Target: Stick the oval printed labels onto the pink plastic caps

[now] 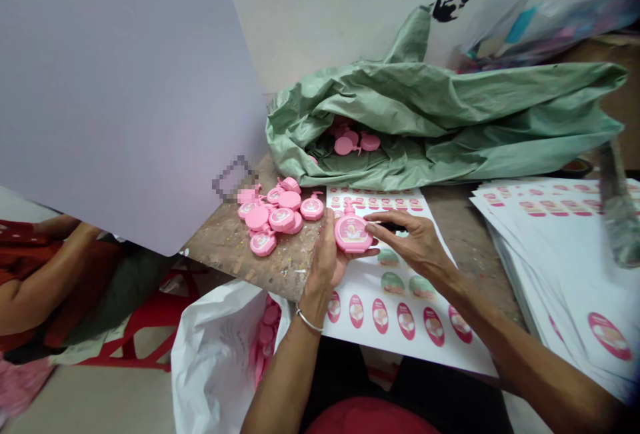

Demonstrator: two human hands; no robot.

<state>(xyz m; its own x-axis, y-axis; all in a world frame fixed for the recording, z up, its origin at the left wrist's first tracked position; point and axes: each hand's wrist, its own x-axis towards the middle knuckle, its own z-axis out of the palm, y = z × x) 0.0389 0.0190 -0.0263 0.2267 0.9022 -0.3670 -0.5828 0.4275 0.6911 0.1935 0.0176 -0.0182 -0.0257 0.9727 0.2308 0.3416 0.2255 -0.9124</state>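
My left hand (326, 254) is closed around a small pink pump bottle (354, 234), held upright over the table with its round front facing me. That front carries a picture sticker. The thumb and fingertips of my right hand (420, 239) are pinched together at the bottle's right edge, touching it by the sticker. Beneath both hands lies a white sheet of printed stickers (387, 287), with pink ovals along its near edge and green labels above them. To the left is a heap of pink pump bottles (280, 211), several with stickers on their fronts.
Behind the sheet lies a green sack (450, 107), its mouth showing more pink bottles. A stack of sticker sheets (560, 267) is at the right. Below the table edge hangs a white bag (215, 354) with pink pieces. A grey panel (125, 87) divides off a seated person (50, 267).
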